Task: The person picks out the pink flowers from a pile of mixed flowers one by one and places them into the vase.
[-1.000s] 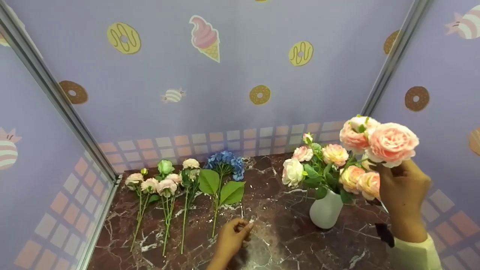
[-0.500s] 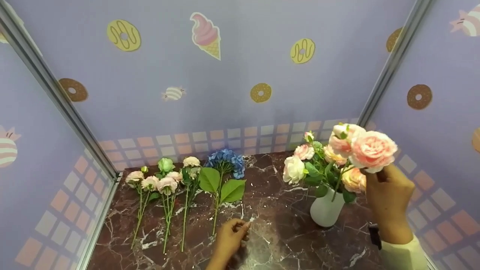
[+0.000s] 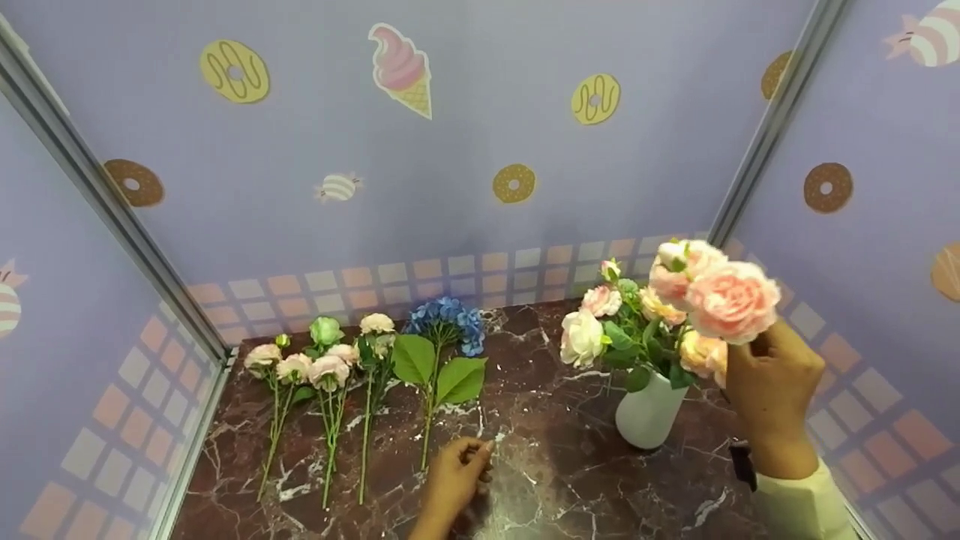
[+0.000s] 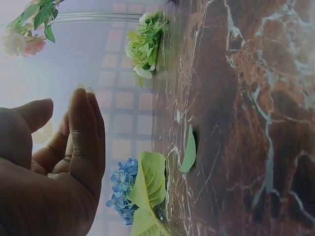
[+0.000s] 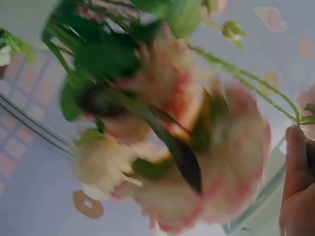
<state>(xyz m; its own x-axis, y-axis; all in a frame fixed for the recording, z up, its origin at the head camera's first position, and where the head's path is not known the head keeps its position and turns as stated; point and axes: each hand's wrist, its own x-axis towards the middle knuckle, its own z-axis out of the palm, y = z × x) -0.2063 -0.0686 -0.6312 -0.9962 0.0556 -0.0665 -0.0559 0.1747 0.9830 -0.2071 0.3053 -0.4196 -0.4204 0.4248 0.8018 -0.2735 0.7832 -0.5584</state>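
Observation:
At the right of the head view, my right hand (image 3: 776,397) pinches a stem just below a pink rose (image 3: 733,301) with a paler bloom behind it. These blooms overlap a white vase's bouquet in this view; the vase (image 3: 649,412) holds cream, pink and yellowish flowers (image 3: 581,339) with green leaves. In the right wrist view, thin green stems (image 5: 266,93) reach my fingertips, and large blurred blooms fill the middle. My left hand (image 3: 454,476) holds nothing, its fingers loosely curled beside the lower end of a blue hydrangea (image 3: 450,324) lying on the table.
Left of the hydrangea, several pale pink flower stems (image 3: 330,375) and a green bloom (image 3: 325,331) lie in a row on the dark marbled table (image 3: 555,480). Patterned panels (image 3: 465,135) enclose the back and both sides. A loose green leaf (image 4: 189,152) shows in the left wrist view.
My right hand has moved left with the pink rose, from beside the bouquet to partly in front of it. My left hand stays about where it was.

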